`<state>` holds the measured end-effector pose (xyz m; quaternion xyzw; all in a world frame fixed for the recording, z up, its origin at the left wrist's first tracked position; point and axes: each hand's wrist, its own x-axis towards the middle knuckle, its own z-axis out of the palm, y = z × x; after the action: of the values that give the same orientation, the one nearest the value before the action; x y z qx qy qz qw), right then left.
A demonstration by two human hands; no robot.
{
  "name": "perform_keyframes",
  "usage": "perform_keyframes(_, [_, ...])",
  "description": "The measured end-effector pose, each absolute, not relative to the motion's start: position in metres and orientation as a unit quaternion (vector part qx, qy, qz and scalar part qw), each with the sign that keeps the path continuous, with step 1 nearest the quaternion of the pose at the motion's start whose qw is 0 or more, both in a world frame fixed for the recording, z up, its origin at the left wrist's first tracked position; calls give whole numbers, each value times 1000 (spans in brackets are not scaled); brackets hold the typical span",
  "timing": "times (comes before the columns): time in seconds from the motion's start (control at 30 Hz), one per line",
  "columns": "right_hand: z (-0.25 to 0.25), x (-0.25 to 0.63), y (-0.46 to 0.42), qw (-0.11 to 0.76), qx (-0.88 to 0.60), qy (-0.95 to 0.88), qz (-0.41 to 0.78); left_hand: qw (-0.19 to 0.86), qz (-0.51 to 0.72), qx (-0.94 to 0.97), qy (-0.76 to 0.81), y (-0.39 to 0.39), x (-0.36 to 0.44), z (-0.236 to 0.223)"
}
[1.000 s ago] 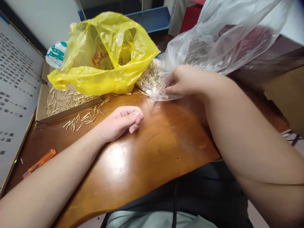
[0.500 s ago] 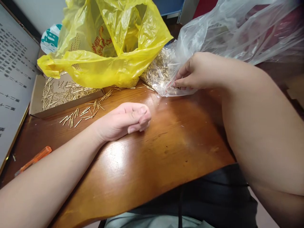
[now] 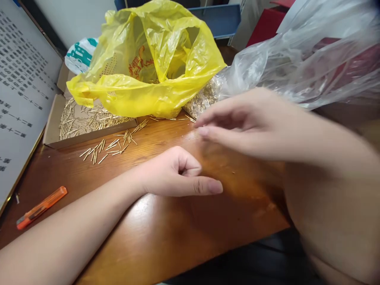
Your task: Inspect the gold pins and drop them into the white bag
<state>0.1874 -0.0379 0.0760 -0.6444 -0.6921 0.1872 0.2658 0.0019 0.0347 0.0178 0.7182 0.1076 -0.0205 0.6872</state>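
My left hand (image 3: 175, 176) rests on the wooden table with its fingers curled into the palm and the thumb stretched out to the right. Whatever those fingers may hold is hidden. Slightly blurred, my right hand (image 3: 252, 122) hovers above and to the right of it, thumb and fingertips drawn together in a pinch. Anything between them is too small to make out. Just behind the right fingertips lies a clear plastic bag (image 3: 204, 97) filled with thin brass-coloured pins. More loose pins (image 3: 113, 147) are scattered on the table beyond my left wrist.
A cardboard tray (image 3: 77, 138) at the back left holds many pins. An open yellow plastic bag (image 3: 148, 97) overhangs it. An orange utility knife (image 3: 44, 206) lies left of my forearm. A printed board (image 3: 23, 87) borders the left side, and clear plastic sheeting (image 3: 297, 67) spreads at the back right.
My right hand has left the clear bag and come nearer to my left hand. My left hand has turned over and shifted right, its thumb now extended. The view has shifted slightly.
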Motion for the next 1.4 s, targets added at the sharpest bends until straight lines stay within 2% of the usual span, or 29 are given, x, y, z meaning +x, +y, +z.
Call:
perform_keyframes(0.17, [27, 168, 6, 214, -715, -656, 114, 655, -25, 749, 99, 30, 1, 19])
perform_keyframes(0.27, [13, 171, 21, 178, -741, -637, 116, 642, -27, 759, 103, 27, 1, 19])
perform_keyframes(0.53, [17, 167, 28, 170, -769, -604, 118, 657, -15, 746, 106, 28, 0, 16])
perform_keyframes(0.7, [17, 166, 30, 133, -766, -621, 97, 664, -19, 740, 109, 28, 1, 17])
perform_keyframes(0.87, [17, 171, 21, 155, -774, -607, 92, 658, -10, 747, 97, 28, 0, 17])
perform_keyframes(1.03, [28, 178, 8, 125, -783, -601, 102, 641, -6, 763, 88, 28, -1, 17])
perform_keyframes(1.4, [22, 184, 21, 105, -737, -660, 101, 630, 0, 770, 101, 27, 0, 18])
